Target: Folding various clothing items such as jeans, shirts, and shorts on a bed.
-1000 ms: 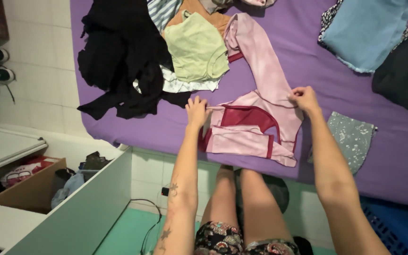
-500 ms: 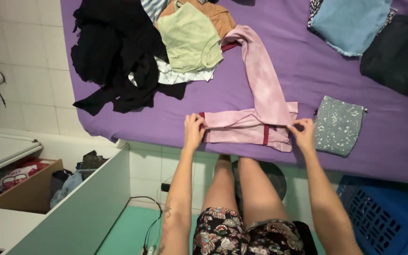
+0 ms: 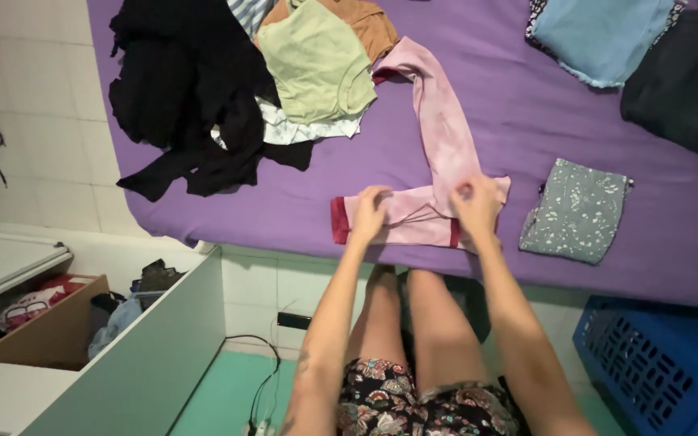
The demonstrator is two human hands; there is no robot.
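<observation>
While folded pink garment (image 3: 434, 161) lies on purple bed (image 3: 510, 137), both hands (image 3: 369, 211) pressing it

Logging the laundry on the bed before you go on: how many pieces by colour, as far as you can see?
Pink: 1, top under both hands
Black: 2, pile, dark garment
Green: 1, tank
Orange: 1
Blue: 1
Grey speckled: 1, folded
White: 1
Striped: 1
Total: 9

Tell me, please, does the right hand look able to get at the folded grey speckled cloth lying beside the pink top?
Probably yes. The right hand rests on the pink top, and the grey speckled cloth lies flat just to its right on the purple sheet, with only bare sheet between them.
</observation>
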